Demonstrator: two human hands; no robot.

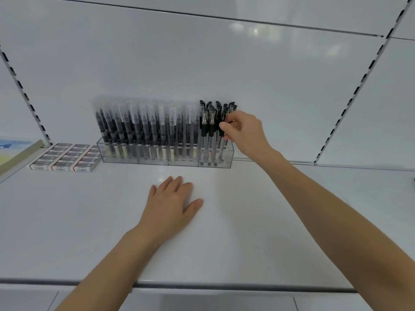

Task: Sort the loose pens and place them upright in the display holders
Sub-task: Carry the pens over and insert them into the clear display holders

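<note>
A clear plastic display holder (166, 161) with several compartments stands at the back of the white shelf (224, 232). Its left compartments hold several upright pens with frosted caps (143, 129). The rightmost compartment holds several upright black-capped pens (207, 124). My right hand (242, 131) reaches to that compartment, with thumb and fingers pinched on a black-capped pen at its right side. My left hand (173, 205) lies flat on the shelf in front of the holder, fingers spread, holding nothing.
Rows of small boxed erasers (66, 157) lie left of the holder. A book (13, 151) sits at the far left edge. Slotted uprights (350, 97) run up the white back panel. The shelf's front lip (202, 286) is near me.
</note>
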